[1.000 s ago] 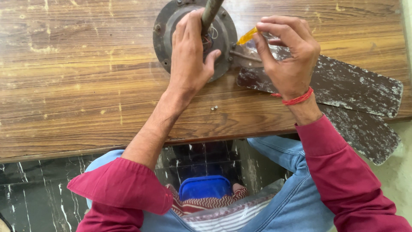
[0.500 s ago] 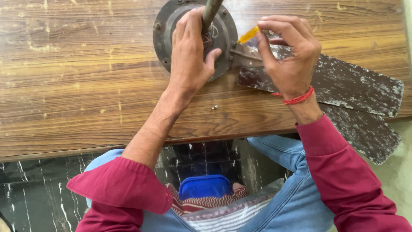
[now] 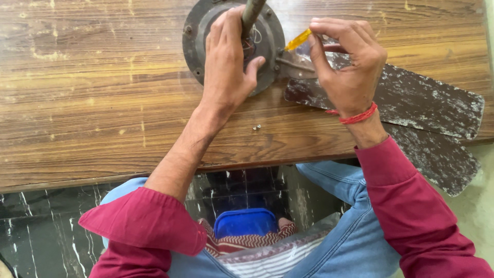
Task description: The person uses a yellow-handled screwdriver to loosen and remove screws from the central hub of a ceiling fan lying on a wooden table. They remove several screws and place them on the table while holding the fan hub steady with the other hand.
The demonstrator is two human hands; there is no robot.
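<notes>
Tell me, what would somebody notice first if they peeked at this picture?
Probably the round dark metal fan motor at the top of the brown wooden table, with the left hand pressed on it. Next to it, the right hand holds a yellow-handled screwdriver at the motor's edge. Two dirty grey fan blades stick out over the table's right side.

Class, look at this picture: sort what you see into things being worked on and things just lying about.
In use:
- round dark metal fan motor housing, under left hand
- yellow-handled screwdriver, in right hand
- dusty dark fan blade

Lying about:
- small loose metal screws on wooden table
- blue plastic container
</notes>
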